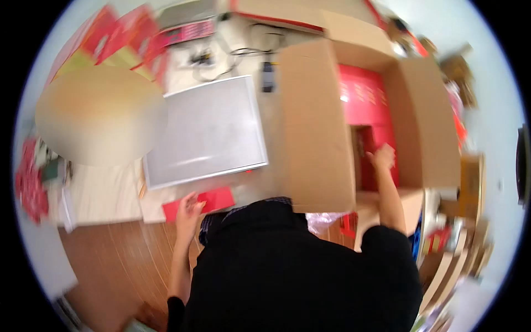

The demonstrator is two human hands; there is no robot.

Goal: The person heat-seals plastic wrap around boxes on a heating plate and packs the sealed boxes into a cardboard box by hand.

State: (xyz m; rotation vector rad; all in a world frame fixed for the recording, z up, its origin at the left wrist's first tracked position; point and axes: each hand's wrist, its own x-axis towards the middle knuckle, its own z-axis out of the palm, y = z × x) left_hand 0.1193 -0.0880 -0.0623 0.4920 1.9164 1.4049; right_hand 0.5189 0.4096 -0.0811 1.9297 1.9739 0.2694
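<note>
My left hand (189,210) is closed on a flat red envelope (220,199) at the table's front edge, below a grey flat panel (207,130). Its fingers lie over the middle of the envelope. Over on the right, my right hand (383,157) is inside an open cardboard box (318,127). Its fingers look curled, but blur hides whatever they may hold. Red packets (365,97) with pale gold markings lie in the box, and a darker gap shows beside the hand.
A blurred round pale object (102,116) covers part of the left side. Red bags (119,39) stand behind it, near a pink-fronted device (189,32). Cables and a black adapter (267,76) lie at the back. Shelves with boxes (470,177) line the right.
</note>
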